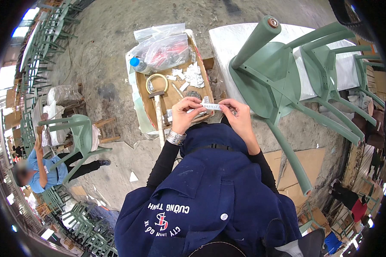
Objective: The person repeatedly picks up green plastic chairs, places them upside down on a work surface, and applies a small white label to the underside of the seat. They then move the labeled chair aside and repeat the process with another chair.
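A small white printed label (210, 106) is stretched level between my two hands, above the near edge of a shallow cardboard box. My left hand (183, 116), with silver bangles at the wrist, pinches its left end between thumb and fingers. The right end sits in a pinch of my right hand (239, 118). Inside the box (205, 82) lie loose white labels (194, 76), clear plastic bags (167, 50) and a blue-capped bottle (139, 65). A pale ring (157, 76) and a whitish rod (159, 118) lie at its left side.
Right of the box, green chairs (270, 79) rest upside down on a white-covered surface (227, 38), legs jutting toward me. At far left a person in blue (51, 169) handles another green chair (79, 132). Flattened cardboard (302, 169) lies on the floor at right.
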The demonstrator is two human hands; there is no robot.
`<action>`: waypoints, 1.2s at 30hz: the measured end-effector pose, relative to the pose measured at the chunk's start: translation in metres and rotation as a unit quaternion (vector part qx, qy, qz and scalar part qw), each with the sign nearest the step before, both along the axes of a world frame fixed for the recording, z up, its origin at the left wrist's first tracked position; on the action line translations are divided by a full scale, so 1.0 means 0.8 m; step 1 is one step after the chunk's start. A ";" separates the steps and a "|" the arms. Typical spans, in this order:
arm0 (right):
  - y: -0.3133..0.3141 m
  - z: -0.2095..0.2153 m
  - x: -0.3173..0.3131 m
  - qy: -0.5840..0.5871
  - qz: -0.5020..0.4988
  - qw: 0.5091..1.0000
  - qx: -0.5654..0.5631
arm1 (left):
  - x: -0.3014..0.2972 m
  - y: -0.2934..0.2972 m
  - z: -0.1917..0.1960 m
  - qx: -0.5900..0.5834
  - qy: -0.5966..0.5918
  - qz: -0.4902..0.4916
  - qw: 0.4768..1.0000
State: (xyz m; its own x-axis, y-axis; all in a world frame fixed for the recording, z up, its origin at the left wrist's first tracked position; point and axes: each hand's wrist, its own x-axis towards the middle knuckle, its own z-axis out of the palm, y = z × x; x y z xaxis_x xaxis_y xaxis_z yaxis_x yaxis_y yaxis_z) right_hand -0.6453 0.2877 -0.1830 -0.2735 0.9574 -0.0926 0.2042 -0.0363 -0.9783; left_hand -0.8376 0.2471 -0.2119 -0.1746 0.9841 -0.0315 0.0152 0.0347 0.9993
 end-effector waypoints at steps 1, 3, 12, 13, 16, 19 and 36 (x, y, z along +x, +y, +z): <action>-0.001 0.003 0.000 -0.001 0.002 1.000 -0.001 | -0.002 -0.002 0.004 -0.032 -0.022 -0.009 0.999; -0.003 0.010 -0.001 -0.018 0.021 0.999 0.029 | -0.008 -0.007 -0.001 -0.059 -0.069 -0.023 0.996; -0.019 0.029 -0.036 -0.047 0.067 0.996 0.038 | -0.046 -0.042 0.024 0.041 0.221 -0.051 0.973; -0.019 0.036 -0.044 -0.058 0.078 0.995 0.014 | -0.049 -0.048 0.038 0.077 0.293 -0.047 0.952; -0.031 0.022 -0.075 -0.003 0.081 0.997 -0.008 | -0.075 -0.065 0.045 0.158 0.409 -0.043 0.898; -0.050 -0.026 -0.124 -0.006 0.096 0.993 -0.074 | -0.118 -0.073 0.051 0.150 0.424 0.011 0.893; -0.099 0.016 0.023 0.050 0.080 0.984 -0.153 | 0.053 0.058 0.117 0.150 0.208 -0.092 0.962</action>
State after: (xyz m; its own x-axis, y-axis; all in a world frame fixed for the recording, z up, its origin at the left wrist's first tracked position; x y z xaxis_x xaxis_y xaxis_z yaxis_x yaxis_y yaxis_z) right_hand -0.6265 0.2084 -0.1703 -0.4401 0.8331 -0.3349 0.1342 -0.3077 -0.9420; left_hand -0.7953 0.2939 -0.1183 0.0672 0.9538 0.2928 0.3937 -0.2950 0.8706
